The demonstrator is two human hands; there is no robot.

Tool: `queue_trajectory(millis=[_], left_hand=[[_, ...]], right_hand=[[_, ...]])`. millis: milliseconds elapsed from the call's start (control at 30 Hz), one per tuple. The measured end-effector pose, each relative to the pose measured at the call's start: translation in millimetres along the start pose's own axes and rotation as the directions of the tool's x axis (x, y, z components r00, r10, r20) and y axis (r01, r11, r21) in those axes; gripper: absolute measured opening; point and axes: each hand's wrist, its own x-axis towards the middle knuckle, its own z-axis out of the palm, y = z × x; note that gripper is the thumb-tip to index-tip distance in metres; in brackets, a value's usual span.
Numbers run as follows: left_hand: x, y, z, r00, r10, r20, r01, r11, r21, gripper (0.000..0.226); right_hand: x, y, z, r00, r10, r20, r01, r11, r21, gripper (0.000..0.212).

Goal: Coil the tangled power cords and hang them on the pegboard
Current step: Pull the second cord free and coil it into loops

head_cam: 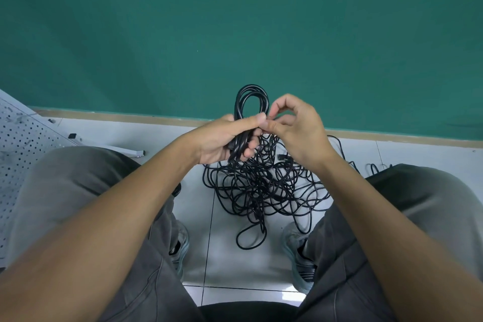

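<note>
A coiled black power cord (251,99) stands up as a narrow loop above my left hand (226,138), which is shut around its lower part. My right hand (295,127) is just to the right, thumb and fingertips pinched at the coil's waist where it meets my left thumb. Below both hands a tangled pile of black cords (261,185) lies on the white tiled floor between my feet, with one loop trailing toward me. The white pegboard (18,144) leans at the far left edge.
A green wall (235,21) with a tan baseboard (156,119) rises right behind the pile. My knees in grey trousers flank the cords, and my shoes (300,256) rest on the tiles. The pegboard's white metal foot (125,150) juts out on the floor at left.
</note>
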Motion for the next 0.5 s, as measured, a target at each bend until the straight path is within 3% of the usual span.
queue_trajectory(millis=[167,300,433,500], left_hand=[[0.4,2.7,-9.0,0.998,0.062,-0.010,-0.062,0.993,-0.098,0.027],[-0.3,7.2,-16.3,0.995,0.093,-0.043,-0.100,0.979,-0.176,0.025],[1.2,5.7,-15.4,0.990,0.068,-0.123,-0.085,0.986,-0.142,0.026],[2.6,5.7,-17.9,0.979,0.056,-0.195,-0.075,0.993,-0.090,0.023]], right_hand=[[2.9,8.8,-4.5,0.999,-0.025,0.021,0.028,0.990,-0.139,0.017],[5.9,20.0,-8.4,0.999,0.038,0.004,-0.035,0.951,-0.308,0.006],[7.8,24.0,-4.8,0.994,0.056,-0.089,-0.074,0.974,-0.214,0.003],[7.1,22.3,-5.7,0.991,0.061,-0.117,-0.073,0.993,-0.095,0.012]])
